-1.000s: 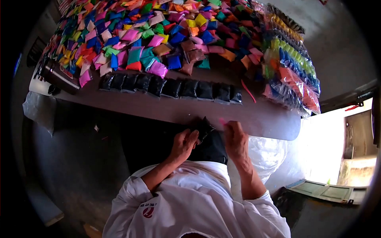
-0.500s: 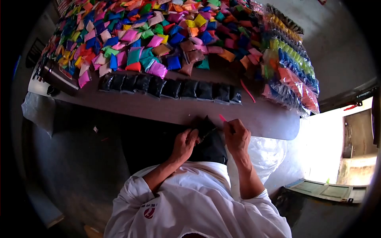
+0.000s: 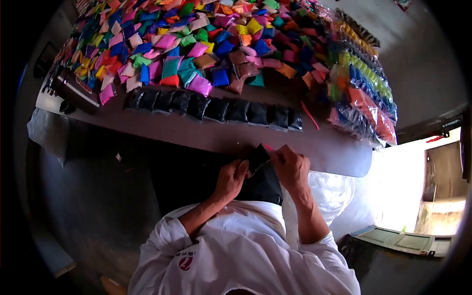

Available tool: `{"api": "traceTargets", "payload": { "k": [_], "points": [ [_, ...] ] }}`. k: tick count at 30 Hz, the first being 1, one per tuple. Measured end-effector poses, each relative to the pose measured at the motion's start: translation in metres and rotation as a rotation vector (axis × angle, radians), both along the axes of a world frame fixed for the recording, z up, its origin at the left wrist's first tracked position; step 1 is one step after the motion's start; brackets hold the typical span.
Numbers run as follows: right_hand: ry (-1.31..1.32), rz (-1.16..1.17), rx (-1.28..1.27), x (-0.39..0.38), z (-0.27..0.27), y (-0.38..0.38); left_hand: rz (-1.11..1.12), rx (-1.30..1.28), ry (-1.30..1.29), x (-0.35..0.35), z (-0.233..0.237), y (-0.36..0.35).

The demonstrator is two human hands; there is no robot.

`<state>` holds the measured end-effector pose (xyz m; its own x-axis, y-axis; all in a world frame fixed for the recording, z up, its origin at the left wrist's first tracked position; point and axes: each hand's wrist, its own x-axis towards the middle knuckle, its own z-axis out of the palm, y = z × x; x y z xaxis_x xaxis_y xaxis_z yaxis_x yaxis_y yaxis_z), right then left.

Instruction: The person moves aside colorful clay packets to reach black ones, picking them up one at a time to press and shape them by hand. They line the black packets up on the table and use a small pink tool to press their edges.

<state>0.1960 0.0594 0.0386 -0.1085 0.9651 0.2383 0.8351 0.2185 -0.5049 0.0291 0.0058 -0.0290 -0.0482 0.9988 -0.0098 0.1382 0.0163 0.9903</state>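
My left hand [image 3: 230, 178] grips a small black packet [image 3: 257, 156] just below the near edge of the brown table [image 3: 206, 135]. My right hand [image 3: 290, 166] pinches a thin pink strip [image 3: 269, 148] and presses against the top of the same packet. Under both hands lies a larger black bag [image 3: 263, 186] in my lap. A row of several black packets [image 3: 216, 109] lies along the table in front of my hands.
A heap of many coloured packets [image 3: 196, 39] covers the far part of the table. Clear bags of sorted coloured packets [image 3: 366, 93] are stacked at the right. A dark flask [image 3: 73, 91] lies at the left edge. A loose pink strip [image 3: 309, 115] lies by the black row.
My right hand has moved left with the pink strip, from apart to against the top of the black packet. The left hand has stayed on the packet.
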Motion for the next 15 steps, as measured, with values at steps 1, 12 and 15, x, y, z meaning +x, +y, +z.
{"api": "traceTargets", "payload": {
  "k": [1,12,15],
  "points": [
    [0.02,0.102,0.049,-0.005,0.002,-0.005,-0.015,-0.039,-0.005,0.0,0.002,0.0],
    [-0.076,0.171,0.001,-0.017,0.009,0.003,-0.072,0.02,0.074,-0.002,0.011,0.003],
    [-0.091,0.154,0.034,-0.014,0.005,0.01,-0.075,0.029,0.085,-0.001,0.011,0.005]
  ]
}}
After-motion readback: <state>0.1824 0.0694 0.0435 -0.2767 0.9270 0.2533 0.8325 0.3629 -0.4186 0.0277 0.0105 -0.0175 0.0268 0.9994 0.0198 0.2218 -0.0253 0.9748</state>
